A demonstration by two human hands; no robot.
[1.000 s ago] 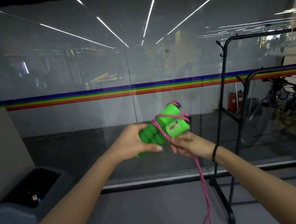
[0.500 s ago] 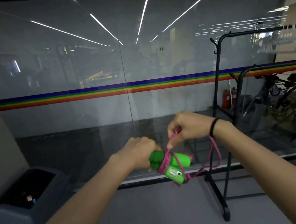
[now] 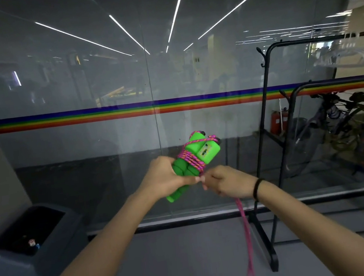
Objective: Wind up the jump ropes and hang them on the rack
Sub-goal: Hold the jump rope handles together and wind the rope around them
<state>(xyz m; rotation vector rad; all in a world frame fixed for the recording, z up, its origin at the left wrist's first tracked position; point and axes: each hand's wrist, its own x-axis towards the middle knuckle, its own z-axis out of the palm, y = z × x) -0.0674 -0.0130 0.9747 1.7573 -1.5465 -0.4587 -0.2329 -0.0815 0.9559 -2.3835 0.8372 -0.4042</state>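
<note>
The green handles (image 3: pixel 195 159) are gripped together in the left hand (image 3: pixel 165 178), chest-high before the rack (image 3: pixel 266 125). The pink rope (image 3: pixel 191 157), wound around them, is apparently pinched in the closed right hand (image 3: pixel 225 182).

The handles (image 3: pixel 193 159) look like matt green foam, ribbed where gripped, with smooth plastic heads. The rope (image 3: pixel 191 159) is braided pink cord, rough-looking. The rack (image 3: pixel 266 106) is matt black metal tubing. The wall (image 3: pixel 95 68) is glossy glass, reflecting ceiling lights. The bin (image 3: pixel 11 265) looks like dull grey plastic. The floor (image 3: pixel 182 256) is smooth and matt.
</note>
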